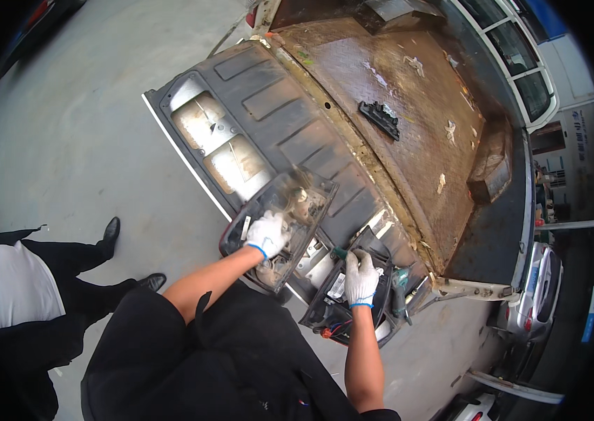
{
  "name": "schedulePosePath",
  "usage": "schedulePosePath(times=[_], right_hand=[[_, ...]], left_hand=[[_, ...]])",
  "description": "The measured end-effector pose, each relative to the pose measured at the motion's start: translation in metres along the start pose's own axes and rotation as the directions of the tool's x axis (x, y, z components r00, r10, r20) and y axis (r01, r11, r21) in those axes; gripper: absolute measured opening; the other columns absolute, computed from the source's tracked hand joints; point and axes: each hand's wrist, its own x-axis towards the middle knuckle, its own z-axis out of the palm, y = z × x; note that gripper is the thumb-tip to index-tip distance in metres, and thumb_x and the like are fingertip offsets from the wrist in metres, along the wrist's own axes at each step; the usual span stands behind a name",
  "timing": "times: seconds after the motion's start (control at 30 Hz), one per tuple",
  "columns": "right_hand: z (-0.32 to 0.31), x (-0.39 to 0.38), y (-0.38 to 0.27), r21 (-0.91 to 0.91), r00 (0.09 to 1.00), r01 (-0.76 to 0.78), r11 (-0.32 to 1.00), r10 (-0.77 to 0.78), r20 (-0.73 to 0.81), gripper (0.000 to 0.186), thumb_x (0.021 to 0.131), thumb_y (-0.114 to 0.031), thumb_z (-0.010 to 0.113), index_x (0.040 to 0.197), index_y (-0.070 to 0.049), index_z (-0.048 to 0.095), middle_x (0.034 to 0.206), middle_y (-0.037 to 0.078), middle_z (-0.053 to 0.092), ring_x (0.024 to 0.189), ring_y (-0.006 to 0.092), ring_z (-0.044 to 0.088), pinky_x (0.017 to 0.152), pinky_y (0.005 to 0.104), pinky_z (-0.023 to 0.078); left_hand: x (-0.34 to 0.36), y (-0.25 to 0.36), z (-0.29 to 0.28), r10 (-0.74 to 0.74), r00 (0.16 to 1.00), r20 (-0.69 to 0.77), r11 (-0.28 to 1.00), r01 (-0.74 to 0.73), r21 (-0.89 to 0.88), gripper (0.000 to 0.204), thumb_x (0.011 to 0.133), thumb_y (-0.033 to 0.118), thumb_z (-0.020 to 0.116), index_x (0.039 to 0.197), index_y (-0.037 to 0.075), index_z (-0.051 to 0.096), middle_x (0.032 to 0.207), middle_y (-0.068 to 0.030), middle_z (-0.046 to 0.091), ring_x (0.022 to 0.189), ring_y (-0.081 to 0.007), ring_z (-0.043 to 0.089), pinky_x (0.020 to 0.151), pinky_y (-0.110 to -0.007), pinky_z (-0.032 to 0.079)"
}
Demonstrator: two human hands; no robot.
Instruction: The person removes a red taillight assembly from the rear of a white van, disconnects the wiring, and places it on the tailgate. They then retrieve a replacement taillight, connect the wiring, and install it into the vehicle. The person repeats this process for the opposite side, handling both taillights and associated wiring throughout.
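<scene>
My left hand (267, 235), in a white knit glove with a blue cuff, grips a dirty dark tail light housing (304, 242) from its open back side. Its fingertips are partly lost in the housing. A red edge shows on the housing's left. My right hand (361, 277), gloved alike, is closed over a second black tail light housing (328, 305) with coloured wires and an orange connector (326, 332). A small dark green thing pokes out beside its fingers; what they hold is hidden. Right of this hand lies a green cordless drill (400, 288).
Both housings rest on the lowered tailgate (269, 102) of a pickup. A black plastic piece (380, 121) lies in the rusty, littered truck bed (423, 161). Another person (20, 288) stands at the left on the grey floor (100, 140). A silver car (539, 288) is at the right.
</scene>
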Motion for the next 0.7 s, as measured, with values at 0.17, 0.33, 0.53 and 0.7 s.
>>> schedulePosePath(times=[0.17, 0.33, 0.53, 0.7], right_hand=[[-0.017, -0.001, -0.013, 0.193, 0.992, 0.024, 0.981, 0.001, -0.127, 0.028, 0.095, -0.025, 0.068, 0.109, -0.001, 0.071, 0.089, 0.021, 0.074, 0.082, 0.0283, 0.074, 0.079, 0.0376, 0.055], [-0.050, 0.022, -0.096, 0.084, 0.960, 0.246, 0.966, -0.231, -0.158, 0.026, 0.094, -0.024, 0.067, 0.109, -0.003, 0.070, 0.087, 0.020, 0.074, 0.077, 0.0299, 0.074, 0.074, 0.0383, 0.057], [-0.025, 0.055, -0.097, -0.347, 0.911, 0.411, 0.843, -0.398, 0.111, 0.027, 0.092, -0.035, 0.066, 0.096, -0.008, 0.068, 0.079, 0.019, 0.072, 0.074, 0.0390, 0.071, 0.069, 0.0478, 0.055], [-0.031, 0.046, -0.073, -0.332, 0.939, 0.343, 0.879, -0.317, 0.131, 0.029, 0.092, -0.036, 0.067, 0.095, -0.007, 0.069, 0.078, 0.021, 0.071, 0.077, 0.0400, 0.071, 0.070, 0.0483, 0.055]], left_hand=[[-0.002, 0.043, 0.031, 0.064, 0.990, -0.125, 0.946, -0.020, 0.324, 0.017, 0.092, 0.016, 0.053, 0.100, 0.004, 0.063, 0.104, -0.0182, 0.064, 0.088, -0.0315, 0.071, 0.069, -0.043, 0.059], [0.001, 0.071, 0.036, -0.092, 0.996, 0.020, 0.942, 0.080, 0.326, 0.067, 0.092, 0.024, 0.060, 0.149, -0.002, 0.037, 0.120, -0.0241, 0.063, 0.099, -0.0349, 0.070, 0.079, -0.048, 0.058], [0.046, 0.076, 0.026, -0.157, 0.962, 0.223, 0.970, 0.108, 0.218, 0.053, 0.103, 0.024, 0.046, 0.154, 0.013, 0.037, 0.127, -0.0302, 0.063, 0.108, -0.0407, 0.069, 0.089, -0.050, 0.056], [0.013, 0.070, 0.057, 0.047, 0.999, -0.006, 0.929, -0.041, 0.369, 0.060, 0.096, 0.023, 0.055, 0.153, 0.024, 0.039, 0.110, -0.0183, 0.061, 0.092, -0.0332, 0.070, 0.071, -0.045, 0.059]])
